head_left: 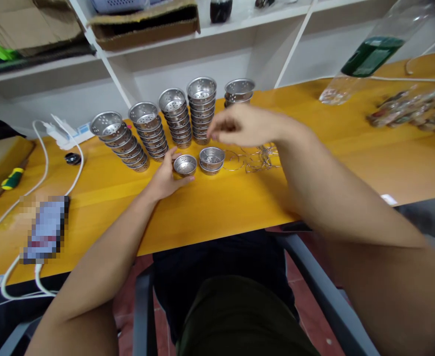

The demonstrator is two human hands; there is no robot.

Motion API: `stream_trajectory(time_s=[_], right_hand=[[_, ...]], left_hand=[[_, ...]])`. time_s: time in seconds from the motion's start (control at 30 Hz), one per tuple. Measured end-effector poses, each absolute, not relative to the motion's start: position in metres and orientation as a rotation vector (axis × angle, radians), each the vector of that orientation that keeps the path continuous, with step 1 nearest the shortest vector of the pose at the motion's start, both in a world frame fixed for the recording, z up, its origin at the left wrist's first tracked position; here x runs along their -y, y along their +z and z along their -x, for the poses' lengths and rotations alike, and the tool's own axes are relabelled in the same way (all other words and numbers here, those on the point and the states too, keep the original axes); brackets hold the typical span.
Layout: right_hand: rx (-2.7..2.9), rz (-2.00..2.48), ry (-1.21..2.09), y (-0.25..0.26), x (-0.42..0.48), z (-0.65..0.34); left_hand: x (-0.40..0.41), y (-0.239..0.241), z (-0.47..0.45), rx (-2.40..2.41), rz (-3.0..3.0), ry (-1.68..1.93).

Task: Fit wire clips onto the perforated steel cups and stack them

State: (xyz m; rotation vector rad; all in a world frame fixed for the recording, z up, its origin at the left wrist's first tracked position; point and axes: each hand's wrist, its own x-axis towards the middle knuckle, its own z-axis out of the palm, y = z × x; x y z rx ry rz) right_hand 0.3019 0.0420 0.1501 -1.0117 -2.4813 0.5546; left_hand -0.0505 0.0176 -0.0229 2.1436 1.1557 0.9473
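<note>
My left hand rests on the yellow table, its fingers curled round a small perforated metal cup. A second cup stands right beside it. My right hand hovers above these cups, blurred, with fingertips pinched together; what they hold is too small to make out. Thin wire rings lie tangled on the table under that hand. Behind stand several stacks of the same cups, the left ones leaning.
A phone, white cables and a screwdriver lie at the left. A tilted plastic bottle with green liquid and a bag of small items sit at the right. White shelves rise behind.
</note>
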Motion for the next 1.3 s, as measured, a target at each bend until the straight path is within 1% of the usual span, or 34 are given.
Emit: stream_trajectory(time_s=[0.07, 0.2, 0.33, 0.5, 0.7, 0.87, 1.0, 1.1, 1.3], right_hand=[[2.61, 1.08, 0.639, 0.13, -0.033, -0.304], [2.656, 1.337, 0.554, 0.11, -0.023, -0.292], [2.731, 1.42, 0.445, 0.11, -0.016, -0.279], [2.729, 1.414, 0.489, 0.115, -0.011, -0.278], [2.698, 1.471, 0.469, 0.12, -0.003, -0.275], [2.689, 1.497, 0.462, 0.117, -0.001, -0.273], [2.585, 1.473, 0.482, 0.107, -0.005, -0.276], [2.535, 1.427, 0.496, 0.101, -0.008, -0.278], [2.423, 0.976, 0.592, 0.092, -0.007, -0.271]], left_hand=[[-0.018, -0.022, 0.05, -1.193, -2.139, 0.962], [-0.017, -0.019, 0.051, -1.245, -2.175, 1.01], [-0.017, -0.015, 0.052, -1.227, -2.245, 1.099], [-0.014, -0.008, 0.049, -1.125, -2.348, 1.172], [-0.012, -0.01, 0.049, -1.157, -2.281, 1.01], [-0.013, -0.014, 0.051, -1.185, -2.218, 0.95], [-0.011, -0.011, 0.05, -1.174, -2.207, 0.918], [-0.007, -0.004, 0.046, -1.139, -2.293, 0.969], [0.004, 0.014, 0.034, -1.004, -2.435, 1.129]])
